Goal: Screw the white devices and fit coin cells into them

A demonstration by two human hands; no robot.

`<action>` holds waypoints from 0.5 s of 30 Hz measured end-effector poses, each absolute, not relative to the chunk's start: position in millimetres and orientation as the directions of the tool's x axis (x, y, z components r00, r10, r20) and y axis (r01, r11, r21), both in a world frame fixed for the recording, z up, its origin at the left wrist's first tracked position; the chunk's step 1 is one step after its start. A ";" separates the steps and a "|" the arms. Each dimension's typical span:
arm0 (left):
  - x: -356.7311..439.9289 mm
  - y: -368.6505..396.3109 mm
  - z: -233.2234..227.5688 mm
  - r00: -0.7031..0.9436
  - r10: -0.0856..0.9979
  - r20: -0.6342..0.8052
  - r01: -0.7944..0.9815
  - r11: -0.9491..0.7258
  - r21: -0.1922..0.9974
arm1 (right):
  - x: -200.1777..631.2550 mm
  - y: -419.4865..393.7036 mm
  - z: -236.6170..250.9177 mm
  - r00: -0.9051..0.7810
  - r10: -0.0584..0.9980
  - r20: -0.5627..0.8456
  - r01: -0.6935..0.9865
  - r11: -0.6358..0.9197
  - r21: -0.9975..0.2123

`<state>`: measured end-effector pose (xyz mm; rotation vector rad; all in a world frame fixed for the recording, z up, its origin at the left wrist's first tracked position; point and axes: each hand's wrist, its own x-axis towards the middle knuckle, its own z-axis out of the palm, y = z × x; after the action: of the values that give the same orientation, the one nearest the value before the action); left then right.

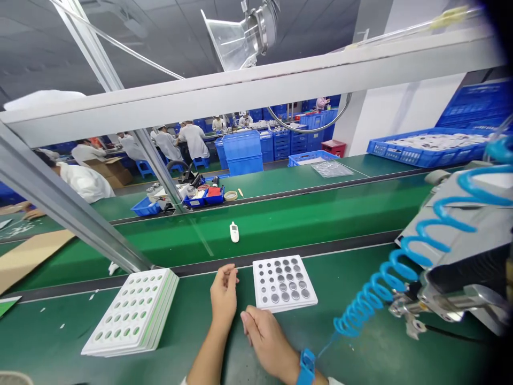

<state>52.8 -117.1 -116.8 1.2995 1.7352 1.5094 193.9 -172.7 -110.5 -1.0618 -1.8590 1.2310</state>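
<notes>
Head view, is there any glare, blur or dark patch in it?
In the head view, the disc tray looks fairly sharp; the green strip behind it carries a pale streak, probably reflection; distant workers look soft; the right-hand corners are black.

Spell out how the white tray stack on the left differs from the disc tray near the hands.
Height: the tray stack rises in several layers; the disc tray sits low.
Top: the tray stack has round openings showing green; the disc tray shows grey discs of differing sizes.
Both are white and lie on the green worktop.
</notes>
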 end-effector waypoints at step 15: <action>58.8 -130.8 -109.9 -0.404 0.907 0.116 0.226 -0.024 0.974 | 199.4 -173.7 -103.7 -0.495 0.864 0.094 0.157 0.195 -0.968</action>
<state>58.8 -130.8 -109.9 1.1943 1.6605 1.4683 199.4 -173.7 -103.7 -0.9572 -1.8033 1.3437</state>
